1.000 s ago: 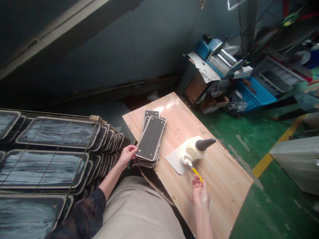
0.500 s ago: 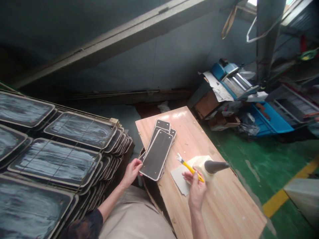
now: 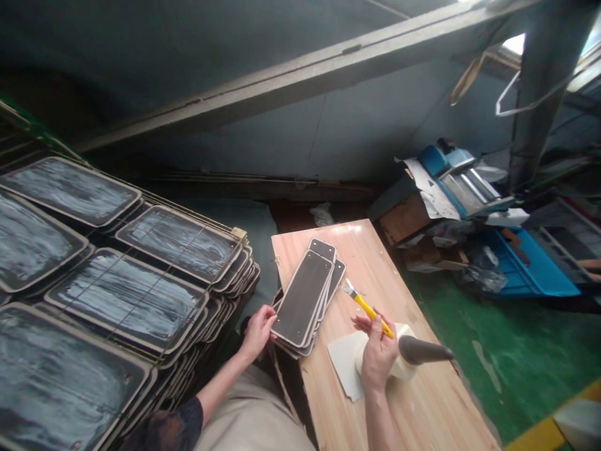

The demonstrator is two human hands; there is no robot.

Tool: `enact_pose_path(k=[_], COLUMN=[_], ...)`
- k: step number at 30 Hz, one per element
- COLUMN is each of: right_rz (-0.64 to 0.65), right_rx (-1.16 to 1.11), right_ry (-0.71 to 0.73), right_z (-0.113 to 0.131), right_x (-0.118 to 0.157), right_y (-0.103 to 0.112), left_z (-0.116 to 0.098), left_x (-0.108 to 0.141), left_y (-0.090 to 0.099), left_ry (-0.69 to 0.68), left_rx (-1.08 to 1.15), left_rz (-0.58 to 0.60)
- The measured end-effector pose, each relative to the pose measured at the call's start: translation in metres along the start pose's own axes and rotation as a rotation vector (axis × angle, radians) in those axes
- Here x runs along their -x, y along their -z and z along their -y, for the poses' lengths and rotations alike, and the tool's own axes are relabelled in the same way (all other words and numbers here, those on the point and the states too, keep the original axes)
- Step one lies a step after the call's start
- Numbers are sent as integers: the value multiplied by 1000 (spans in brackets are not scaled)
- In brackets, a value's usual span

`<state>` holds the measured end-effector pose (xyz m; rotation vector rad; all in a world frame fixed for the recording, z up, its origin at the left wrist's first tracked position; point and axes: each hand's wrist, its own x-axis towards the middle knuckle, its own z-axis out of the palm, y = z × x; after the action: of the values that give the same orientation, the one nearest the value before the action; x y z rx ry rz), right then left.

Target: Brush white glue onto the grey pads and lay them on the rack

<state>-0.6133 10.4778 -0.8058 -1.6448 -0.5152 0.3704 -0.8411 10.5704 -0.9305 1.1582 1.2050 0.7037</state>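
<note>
On the wooden tabletop (image 3: 413, 388) lies a small fanned stack of dark rectangular plates with pale rims and corner holes. My left hand (image 3: 260, 329) pinches the near left corner of the top plate (image 3: 303, 297). A paintbrush (image 3: 373, 315) with a yellow handle is in my right hand (image 3: 378, 363), its pale bristles pointing at the stack's right side, apart from the plates. Beside and partly behind that hand is a cream container (image 3: 404, 366) with a dark grey cone-shaped top (image 3: 422, 351). A white card (image 3: 345, 363) lies under the right hand.
At left, wire racks (image 3: 238, 234) stand over piles of larger dark plates (image 3: 126, 297) streaked with whitish coating. Beyond the table are a blue roller machine (image 3: 469, 181), a blue tray (image 3: 535, 269) and a green floor (image 3: 462, 313). Part of another person's arm (image 3: 589, 266) shows at the right edge.
The view has swung left, so everything sits farther right and lower. The top plate has slid slightly up on the stack with my left hand. My right hand has brought the brush nearer the plates.
</note>
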Motion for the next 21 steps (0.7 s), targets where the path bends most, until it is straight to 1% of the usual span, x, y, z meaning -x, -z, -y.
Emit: enact_pose_path(k=[1,3,5,7,9,11,13,15,18,21], right_rz=[20,89,193,315,417,484,514,528,552,588], right_rx=[11,45,100,177,279,419,543,607,637,666], right_ry=[2,16,45,86,158,276,388,444,465,475], right_z=[-2,-8,-13,-19,-25,-30,-35,-38,-43,-48], right_x=[-3,-10,-20,-32,-46,-59,-72,-81,-88,-87], right_y=[-2,-8,-15,-21,-29,-38,-47,-56,-67,-70], left_z=[5,12,15,15,13,12,12,14,17,23], left_x=[0,0,1,3,5,7,8,8,8,8], left_y=[0,0,-1,-2,-3,-3,-2,-2,-2,-2], left_ry=[44,81,118,200,280,315,322,325,321,314], left_rx=[32,57,62,78,94,105,119,133,142,145], left_rz=[15,19,26,40,49,49,47,46,43,41])
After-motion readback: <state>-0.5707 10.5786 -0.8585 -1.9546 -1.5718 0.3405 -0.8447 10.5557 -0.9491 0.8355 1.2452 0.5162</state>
